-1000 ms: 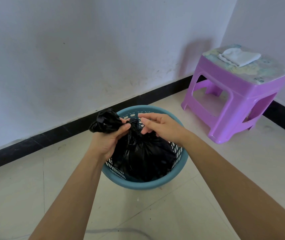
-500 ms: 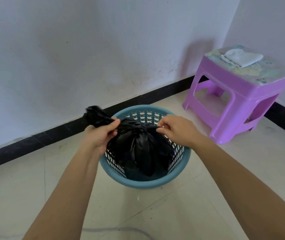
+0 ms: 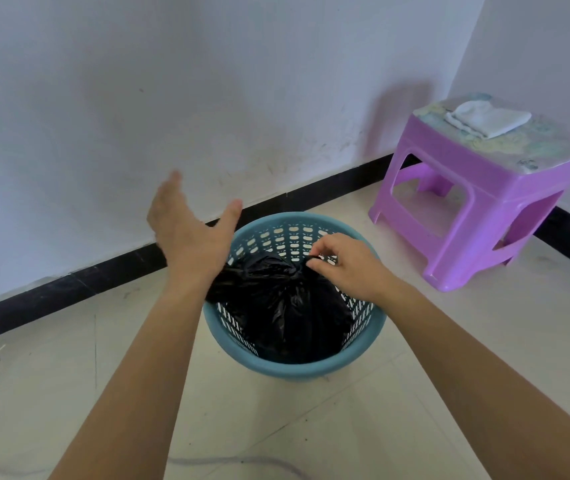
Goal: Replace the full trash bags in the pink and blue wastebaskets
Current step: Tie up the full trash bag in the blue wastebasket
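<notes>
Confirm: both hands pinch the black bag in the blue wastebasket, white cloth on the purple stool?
Not both. In the head view only the right hand pinches the black bag; the left hand is open, holding nothing. The blue wastebasket, white cloth and purple stool are right.

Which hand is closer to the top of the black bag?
Right. The right hand pinches the bunched top of the bag. The left hand is open, raised to its left, gripping nothing.

Knotted black trash bag (image 3: pixel 287 306) inside blue wastebasket (image 3: pixel 297 370)
</notes>
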Demonstrator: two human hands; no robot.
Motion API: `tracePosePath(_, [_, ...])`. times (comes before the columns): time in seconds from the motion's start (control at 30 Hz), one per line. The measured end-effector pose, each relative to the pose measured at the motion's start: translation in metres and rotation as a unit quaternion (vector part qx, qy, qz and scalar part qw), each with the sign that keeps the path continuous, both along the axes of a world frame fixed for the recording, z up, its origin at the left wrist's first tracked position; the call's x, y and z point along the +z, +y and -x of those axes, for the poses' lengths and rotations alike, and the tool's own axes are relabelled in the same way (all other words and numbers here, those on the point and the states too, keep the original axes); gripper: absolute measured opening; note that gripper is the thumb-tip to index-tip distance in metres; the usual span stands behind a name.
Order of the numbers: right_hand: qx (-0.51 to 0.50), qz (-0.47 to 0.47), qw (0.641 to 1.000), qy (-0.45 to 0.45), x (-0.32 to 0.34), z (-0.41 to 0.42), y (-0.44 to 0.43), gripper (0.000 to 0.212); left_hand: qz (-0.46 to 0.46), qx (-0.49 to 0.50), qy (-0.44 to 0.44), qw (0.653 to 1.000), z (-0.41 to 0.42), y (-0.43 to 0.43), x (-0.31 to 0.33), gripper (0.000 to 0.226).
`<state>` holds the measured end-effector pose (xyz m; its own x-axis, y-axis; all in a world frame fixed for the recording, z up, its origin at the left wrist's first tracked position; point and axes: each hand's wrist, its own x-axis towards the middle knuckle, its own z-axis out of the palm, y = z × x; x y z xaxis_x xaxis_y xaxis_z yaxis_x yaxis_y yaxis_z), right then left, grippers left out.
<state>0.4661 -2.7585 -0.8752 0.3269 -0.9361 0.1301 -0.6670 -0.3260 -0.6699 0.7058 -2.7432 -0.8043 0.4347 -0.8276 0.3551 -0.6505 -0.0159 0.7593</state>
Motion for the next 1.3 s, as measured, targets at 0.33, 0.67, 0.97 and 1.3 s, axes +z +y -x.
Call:
tracePosePath(0.33, [-0.051,-0.073,0.987,-0.133,-0.004,0.001,0.004,0.002,-0.161,-0.209,-0.235,0.936,0.018,0.016,-0.063,0.033])
tracePosePath(0.67, [-0.019,-0.036,0.999,-0.008,0.042,-0.006,0.002,0.058,-0.151,-0.232,-0.077,0.958,0.033,-0.005,0.008,0.021])
tracePosePath(0.97, [-0.053,-0.025,0.997,-0.056,0.228,-0.015,0.012,0.047,-0.174,-0.253,-0.076,0.949,0.009,0.021,0.191,0.041])
tracePosePath(1.3, [0.016,0.029,0.999,-0.018,0.569,-0.044,0.001,0.030,-0.188,-0.223,-0.038,0.956,-0.033,0.043,0.503,0.061])
